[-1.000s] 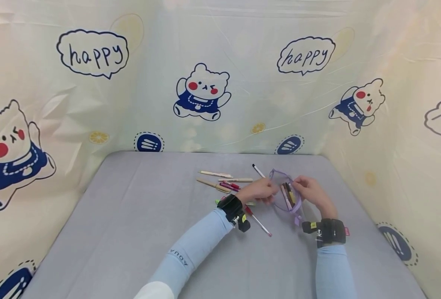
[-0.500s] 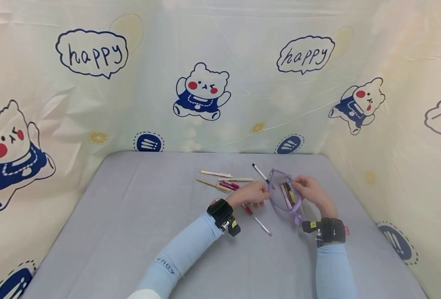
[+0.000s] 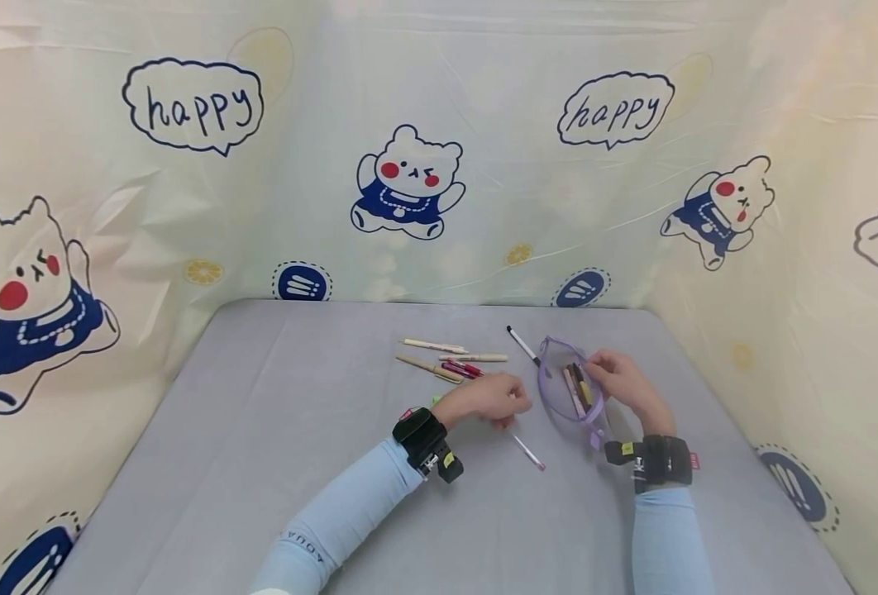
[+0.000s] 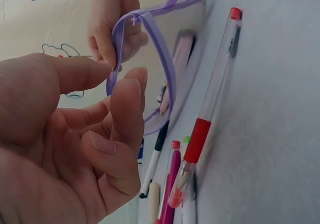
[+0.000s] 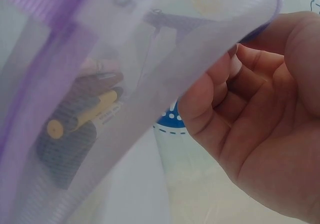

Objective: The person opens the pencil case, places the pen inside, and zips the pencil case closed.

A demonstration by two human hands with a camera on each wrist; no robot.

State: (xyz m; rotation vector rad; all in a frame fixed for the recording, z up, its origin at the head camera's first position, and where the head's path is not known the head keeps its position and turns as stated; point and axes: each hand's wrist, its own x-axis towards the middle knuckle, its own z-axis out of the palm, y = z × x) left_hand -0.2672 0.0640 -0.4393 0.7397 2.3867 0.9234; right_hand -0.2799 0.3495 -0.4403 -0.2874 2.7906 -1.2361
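My right hand (image 3: pixel 621 380) pinches the purple rim of a see-through mesh pencil pouch (image 5: pixel 135 43), its mouth gaping toward the left. Inside it lie several pens (image 3: pixel 579 392), one of them yellow and black. My left hand (image 3: pixel 487 398) hovers over the loose pens, left of the pouch, fingers loosely bent and holding nothing; thumb and fingertips stand apart in the left wrist view. Just beneath it is a clear pen with a red grip (image 4: pixel 197 141), partly hidden by the hand in the head view. Magenta pens (image 3: pixel 460 368) lie beyond that hand.
Several beige pens (image 3: pixel 431 345) are scattered toward the back of the grey table (image 3: pixel 298 430). A white pen with black ends (image 3: pixel 522 345) lies against the pouch's far left side. Something bright green (image 3: pixel 436 401) peeks out beside the left wrist. Patterned curtains (image 3: pixel 498 182) surround the table.
My left hand has drawn back from the pouch's mouth, moving left and slightly toward me, over the red-grip pen. The right hand keeps its pinch on the rim. The head view shifts slightly.
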